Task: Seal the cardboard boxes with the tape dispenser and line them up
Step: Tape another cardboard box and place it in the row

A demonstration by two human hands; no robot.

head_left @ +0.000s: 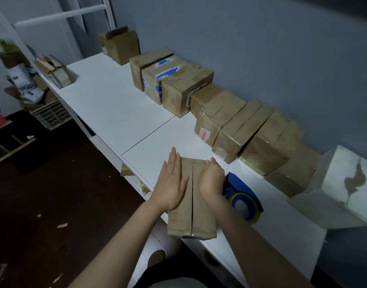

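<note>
The tabletop [107, 104] is white, the tape dispenser [239, 185] blue, the nearest box [190, 204] plain brown. One brown box [157, 80] bears blue patches, and a label [205, 135] on another is printed red. The end box [340, 188] is white with a brown blotch.

We are looking at a long white table [107, 104] standing along a blue wall [261, 48]. White poles [59, 15] are standing at its far end. Shiny gold scraps [126, 171] are hanging at the table's near edge. Down on the dark floor [64, 183], a white crate [51, 117] is sitting with bags and papers [24, 84] piling on top. Wooden sticks [14, 149] and a pink scrap [62, 225] are lying nearby.
</note>
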